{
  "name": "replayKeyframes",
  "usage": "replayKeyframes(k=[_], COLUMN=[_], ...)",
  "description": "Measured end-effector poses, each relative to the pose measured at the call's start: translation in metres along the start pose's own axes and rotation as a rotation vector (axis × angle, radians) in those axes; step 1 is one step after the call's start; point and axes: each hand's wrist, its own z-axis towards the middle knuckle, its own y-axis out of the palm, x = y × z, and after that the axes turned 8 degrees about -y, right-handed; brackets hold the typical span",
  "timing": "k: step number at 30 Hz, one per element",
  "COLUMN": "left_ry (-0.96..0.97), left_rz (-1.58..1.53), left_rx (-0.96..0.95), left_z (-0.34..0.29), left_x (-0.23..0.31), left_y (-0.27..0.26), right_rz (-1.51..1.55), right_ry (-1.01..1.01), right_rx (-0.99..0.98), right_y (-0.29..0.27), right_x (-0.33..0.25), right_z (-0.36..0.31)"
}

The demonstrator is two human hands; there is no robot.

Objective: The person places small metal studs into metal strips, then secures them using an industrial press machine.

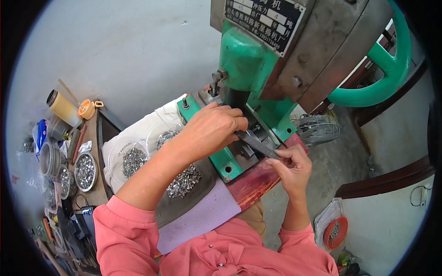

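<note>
A green press stands in front of me, its dark ram coming down over a steel die on the base. A flat grey metal strip slants across the die between my hands. My right hand pinches the strip's lower right end between thumb and fingers. Beside the ram, my left hand is closed with its knuckles up, its fingertips at the strip's upper end. What those fingers hold is hidden. Several shiny small metal pieces lie piled under my left forearm.
Clear round dishes of metal pieces stand left of the press. A cluttered side table holds a bowl of pieces and a yellow bottle. The green handwheel and a fan are at right, a red bowl lower right.
</note>
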Motion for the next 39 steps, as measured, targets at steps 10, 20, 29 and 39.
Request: replayKeyframes(k=[10, 20, 29, 39], left_ry=[0.193, 0.312, 0.173, -0.039], left_rz=[0.222, 0.376, 0.436, 0.419], left_rx=[-0.043, -0.144, -0.079, 0.066], left_z=[0.023, 0.032, -0.002, -0.039], left_x=[0.01, 0.024, 0.037, 0.026], left_y=[0.006, 0.012, 0.014, 0.038], right_rz=[-0.147, -0.161, -0.068, -0.122], right_ry=[0.012, 0.11, 0.128, -0.024], right_rx=[-0.007, -0.012, 0.069, -0.087], right_y=[-0.007, -0.012, 0.03, 0.044], right_x=[-0.017, -0.032, -0.008, 0.029], right_z=[-0.011, -0.021, -0.02, 0.032])
